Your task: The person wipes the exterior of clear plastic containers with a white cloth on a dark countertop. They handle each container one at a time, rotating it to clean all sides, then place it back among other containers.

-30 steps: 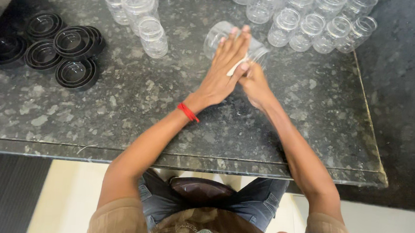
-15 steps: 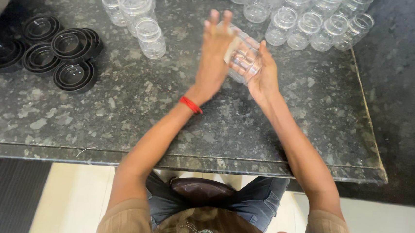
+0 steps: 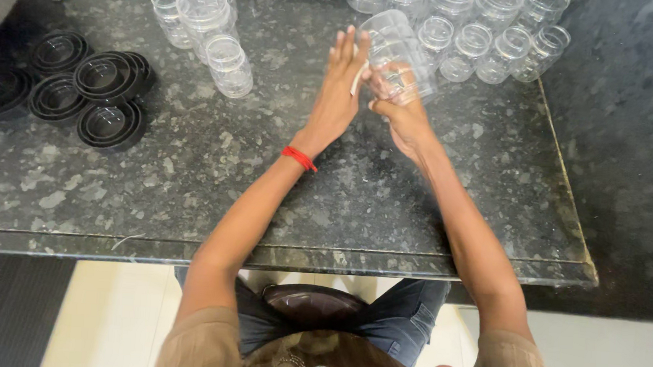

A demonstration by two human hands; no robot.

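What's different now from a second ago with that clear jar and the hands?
The clear jar went from lying on the counter to lifted, tilted, in the right hand. The left hand now presses flat against its side. Black lids and other jars stayed put.

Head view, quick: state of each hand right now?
Left hand: open, fingers straight, flat against the side of the clear plastic jar.
Right hand: closed around the same jar, holding it tilted above the speckled dark granite counter.
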